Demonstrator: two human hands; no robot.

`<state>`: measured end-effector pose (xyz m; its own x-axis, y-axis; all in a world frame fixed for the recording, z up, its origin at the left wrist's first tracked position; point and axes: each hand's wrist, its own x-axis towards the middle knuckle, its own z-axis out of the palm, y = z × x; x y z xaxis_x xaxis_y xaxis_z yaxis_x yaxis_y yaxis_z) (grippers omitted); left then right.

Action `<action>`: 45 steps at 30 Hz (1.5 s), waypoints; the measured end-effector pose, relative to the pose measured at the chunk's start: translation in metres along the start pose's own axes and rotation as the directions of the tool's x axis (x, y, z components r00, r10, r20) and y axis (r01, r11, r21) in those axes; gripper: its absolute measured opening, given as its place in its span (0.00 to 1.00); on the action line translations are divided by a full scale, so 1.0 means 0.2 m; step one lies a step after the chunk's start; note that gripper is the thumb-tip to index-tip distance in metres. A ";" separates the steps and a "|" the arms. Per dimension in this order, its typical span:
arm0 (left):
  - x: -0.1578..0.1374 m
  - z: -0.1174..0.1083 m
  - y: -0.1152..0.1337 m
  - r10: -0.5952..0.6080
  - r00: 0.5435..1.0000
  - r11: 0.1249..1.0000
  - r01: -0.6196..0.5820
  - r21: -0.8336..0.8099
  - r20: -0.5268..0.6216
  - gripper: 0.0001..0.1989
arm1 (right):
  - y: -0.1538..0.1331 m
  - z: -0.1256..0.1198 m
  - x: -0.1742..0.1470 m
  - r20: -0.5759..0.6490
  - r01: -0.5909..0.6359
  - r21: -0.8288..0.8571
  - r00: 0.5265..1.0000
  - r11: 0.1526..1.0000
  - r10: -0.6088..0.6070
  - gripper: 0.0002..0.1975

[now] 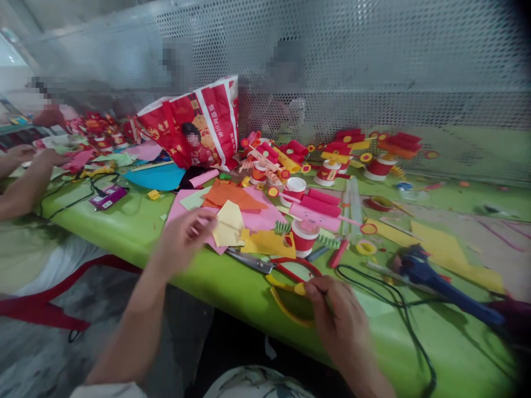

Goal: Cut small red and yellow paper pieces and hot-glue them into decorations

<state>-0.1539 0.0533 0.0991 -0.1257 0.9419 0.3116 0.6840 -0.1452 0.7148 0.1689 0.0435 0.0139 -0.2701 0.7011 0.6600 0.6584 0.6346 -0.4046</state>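
Observation:
My left hand (182, 237) is a little blurred, its fingers loosely curled and apart. Its fingertips are at the edge of a pale yellow paper piece (229, 224), and I see nothing gripped. Between the thumb and fingers of my right hand (342, 318) is a yellow paper strip (288, 310), which bends in a loop towards the table edge. Scissors with red handles (259, 264) lie just beyond the strip. Behind them stands a red and white paper cup figure (305, 237) topped with pink and red paper rolls. A golden yellow paper scrap (265, 242) lies beside it.
Several similar cup figures (332, 171) stand along the perforated metal screen (394, 66). A red bag (199, 127) is at the back. A blue glue gun (440, 282) and its black cord lie right. A purple power socket (108, 197) and another person's arms (29, 171) are left.

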 end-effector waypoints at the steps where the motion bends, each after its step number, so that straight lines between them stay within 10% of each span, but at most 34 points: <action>1: 0.10 -0.08 -0.06 -0.008 0.994 0.982 0.028 0.185 -0.108 0.14 | 0.01 0.00 -0.01 -0.026 0.017 -0.014 1.000 1.000 -0.017 0.07; 5: 0.47 -0.25 -0.25 -0.122 0.989 0.760 0.146 0.634 -0.083 0.15 | 0.05 -0.02 -0.05 -0.096 0.004 -0.060 0.995 0.998 -0.009 0.07; 15: 0.90 -0.11 -0.50 -0.280 0.953 0.651 0.103 0.752 0.112 0.15 | 0.10 -0.03 -0.09 -0.070 -0.070 -0.050 0.995 0.996 0.066 0.08; 45: 0.95 -0.01 -0.45 -0.274 0.949 0.522 0.011 0.853 0.155 0.20 | 0.06 -0.03 -0.06 -0.078 -0.101 0.071 0.991 0.992 0.107 0.08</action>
<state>-0.2402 0.2447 0.0944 -0.1952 0.9808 0.0023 0.9685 0.1931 -0.1572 0.1841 0.0412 0.0049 -0.1428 0.7373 0.6603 0.6306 0.5820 -0.5135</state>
